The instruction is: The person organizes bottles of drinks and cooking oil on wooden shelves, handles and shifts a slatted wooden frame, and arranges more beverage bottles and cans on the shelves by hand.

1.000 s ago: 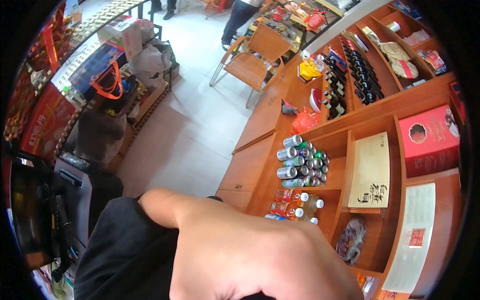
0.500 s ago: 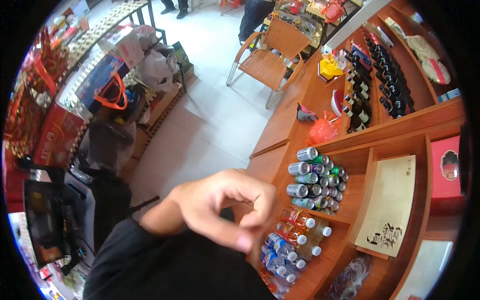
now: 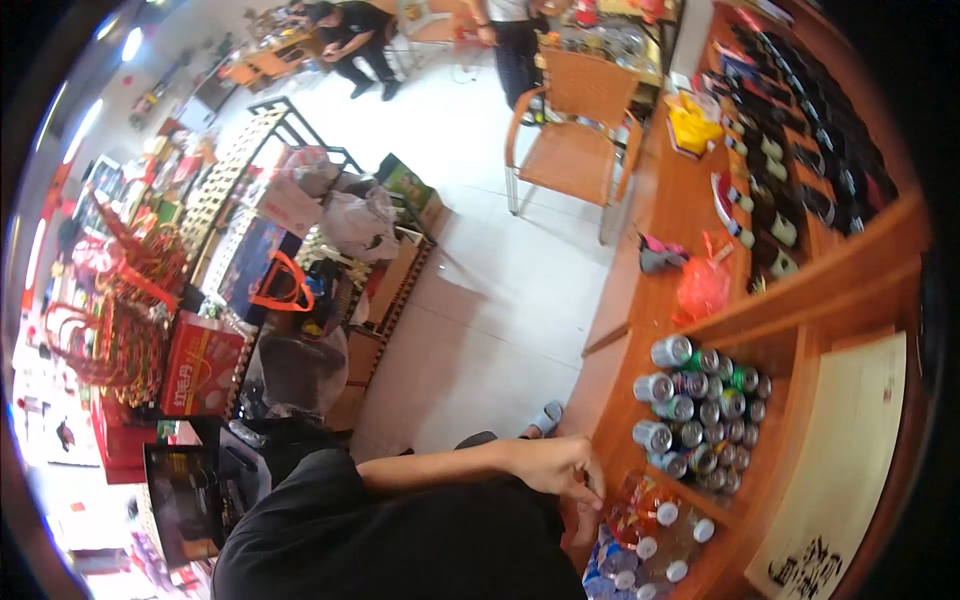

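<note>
My left hand (image 3: 556, 466) reaches across the front of my black shirt (image 3: 400, 540), its fingers bent and closed together. Whatever they may hold is hidden. Just below those fingertips shows a strip of skin that looks like part of my right hand (image 3: 583, 522); its fingers cannot be made out. Closest to both hands are plastic drink bottles (image 3: 640, 515) with white caps, standing in a wooden shelf compartment. Beyond the bottles, several drink cans (image 3: 700, 410) stand in rows in the same shelf unit.
A wicker armchair (image 3: 570, 155) stands on the white floor ahead. Dark bottles (image 3: 775, 200), a red plastic bag (image 3: 705, 288) and a yellow item (image 3: 694, 125) sit along the wooden counter. At left are a monitor (image 3: 185, 505) and a goods-laden rack (image 3: 290, 240). Two people (image 3: 355, 45) are farther off.
My left hand has lowered and moved right, away from the camera. The view has tilted up and swung left, bringing more of the room and the far people into sight.
</note>
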The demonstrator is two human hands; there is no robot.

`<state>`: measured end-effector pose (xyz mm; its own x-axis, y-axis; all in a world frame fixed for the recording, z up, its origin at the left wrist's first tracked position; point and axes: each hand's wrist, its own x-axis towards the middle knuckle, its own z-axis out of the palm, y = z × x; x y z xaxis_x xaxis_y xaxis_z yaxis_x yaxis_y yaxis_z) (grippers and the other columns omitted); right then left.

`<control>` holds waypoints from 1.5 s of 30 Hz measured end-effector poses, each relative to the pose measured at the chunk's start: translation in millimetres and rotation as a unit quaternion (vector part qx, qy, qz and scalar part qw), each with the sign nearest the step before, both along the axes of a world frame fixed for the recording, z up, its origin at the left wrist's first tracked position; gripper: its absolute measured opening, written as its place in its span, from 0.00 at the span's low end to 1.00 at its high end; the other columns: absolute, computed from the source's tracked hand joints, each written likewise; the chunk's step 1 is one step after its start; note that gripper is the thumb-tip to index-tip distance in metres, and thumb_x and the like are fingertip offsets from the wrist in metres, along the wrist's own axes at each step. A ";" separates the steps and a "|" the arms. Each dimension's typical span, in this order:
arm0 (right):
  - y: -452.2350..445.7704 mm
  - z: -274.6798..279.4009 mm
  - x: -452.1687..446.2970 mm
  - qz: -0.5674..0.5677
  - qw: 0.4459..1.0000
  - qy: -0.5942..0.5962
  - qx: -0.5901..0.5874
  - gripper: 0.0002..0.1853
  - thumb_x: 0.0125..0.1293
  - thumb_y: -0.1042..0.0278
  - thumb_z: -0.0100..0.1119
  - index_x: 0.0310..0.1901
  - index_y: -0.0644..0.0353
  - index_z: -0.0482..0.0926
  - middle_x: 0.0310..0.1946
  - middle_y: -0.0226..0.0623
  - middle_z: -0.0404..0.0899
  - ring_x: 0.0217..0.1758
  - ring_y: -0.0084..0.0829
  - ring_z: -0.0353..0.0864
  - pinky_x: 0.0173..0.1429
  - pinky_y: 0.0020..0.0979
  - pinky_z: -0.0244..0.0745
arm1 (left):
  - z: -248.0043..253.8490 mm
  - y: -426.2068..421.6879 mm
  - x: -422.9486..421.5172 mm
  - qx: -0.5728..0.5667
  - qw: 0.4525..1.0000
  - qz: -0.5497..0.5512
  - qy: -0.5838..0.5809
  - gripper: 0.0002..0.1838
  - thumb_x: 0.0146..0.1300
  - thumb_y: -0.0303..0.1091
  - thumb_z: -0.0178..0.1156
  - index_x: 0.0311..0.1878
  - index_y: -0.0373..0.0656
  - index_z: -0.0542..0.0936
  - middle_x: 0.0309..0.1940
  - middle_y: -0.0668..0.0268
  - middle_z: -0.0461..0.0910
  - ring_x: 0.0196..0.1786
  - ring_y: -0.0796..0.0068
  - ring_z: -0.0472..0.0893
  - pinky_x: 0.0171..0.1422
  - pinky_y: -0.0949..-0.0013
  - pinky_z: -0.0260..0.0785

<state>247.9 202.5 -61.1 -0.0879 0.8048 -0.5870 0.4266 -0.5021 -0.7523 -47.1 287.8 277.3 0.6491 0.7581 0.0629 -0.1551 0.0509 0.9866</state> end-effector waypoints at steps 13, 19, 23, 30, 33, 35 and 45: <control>146.0 18.7 -124.5 0.296 0.947 -0.090 0.084 0.13 0.68 0.66 0.61 0.50 0.60 0.78 0.38 0.38 0.80 0.32 0.26 0.80 0.35 0.30 0.75 | -44.8 -72.7 -207.9 -0.044 0.918 0.385 0.087 0.06 0.63 0.28 0.69 0.38 0.34 0.88 0.33 0.60 0.89 0.31 0.76 0.86 0.39 0.72 0.78; 194.6 31.4 -226.0 0.261 0.962 -0.075 0.024 0.19 0.67 0.67 0.62 0.58 0.58 0.72 0.35 0.38 0.79 0.32 0.29 0.80 0.35 0.32 0.77 | -53.1 -116.2 -312.8 -0.156 0.821 0.550 -0.010 0.14 0.64 0.26 0.69 0.26 0.38 0.75 0.27 0.62 0.86 0.32 0.79 0.85 0.35 0.73 0.77; 238.3 21.4 -259.7 0.287 0.945 -0.143 0.065 0.23 0.65 0.68 0.62 0.61 0.56 0.69 0.32 0.37 0.78 0.30 0.28 0.79 0.32 0.31 0.76 | -47.0 -134.6 -387.3 -0.082 0.809 0.557 0.170 0.12 0.67 0.31 0.68 0.29 0.37 0.80 0.22 0.65 0.83 0.29 0.82 0.84 0.31 0.72 0.75; 324.8 32.1 -240.0 0.178 0.954 -0.185 0.157 0.24 0.59 0.74 0.62 0.58 0.56 0.68 0.31 0.37 0.76 0.27 0.30 0.77 0.26 0.33 0.73 | -24.4 -175.9 -425.4 -0.044 0.746 0.635 0.195 0.08 0.65 0.28 0.65 0.40 0.33 0.87 0.32 0.57 0.88 0.35 0.72 0.87 0.41 0.70 0.79; 396.7 1.1 -215.6 0.130 0.964 -0.152 0.175 0.26 0.56 0.75 0.60 0.58 0.58 0.67 0.36 0.40 0.75 0.29 0.33 0.77 0.26 0.36 0.74 | -58.0 -192.0 -419.7 -0.113 0.709 0.688 0.105 0.06 0.64 0.25 0.66 0.38 0.32 0.88 0.30 0.60 0.88 0.36 0.76 0.86 0.41 0.72 0.78; 434.3 9.7 -209.7 0.091 0.965 -0.194 0.154 0.28 0.53 0.73 0.58 0.58 0.61 0.66 0.40 0.42 0.74 0.31 0.36 0.77 0.26 0.39 0.74 | -77.1 -195.3 -408.7 -0.156 0.670 0.720 0.093 0.07 0.63 0.27 0.69 0.34 0.32 0.86 0.28 0.62 0.87 0.34 0.78 0.84 0.40 0.72 0.77; 594.0 -46.7 -201.5 -0.018 0.942 -0.324 0.084 0.47 0.60 0.72 0.54 0.79 0.32 0.46 0.77 0.46 0.53 0.67 0.61 0.70 0.46 0.67 0.78 | -81.2 -96.3 -408.7 -0.214 0.682 0.699 0.005 0.09 0.69 0.26 0.65 0.32 0.36 0.77 0.28 0.65 0.82 0.33 0.77 0.82 0.41 0.71 0.76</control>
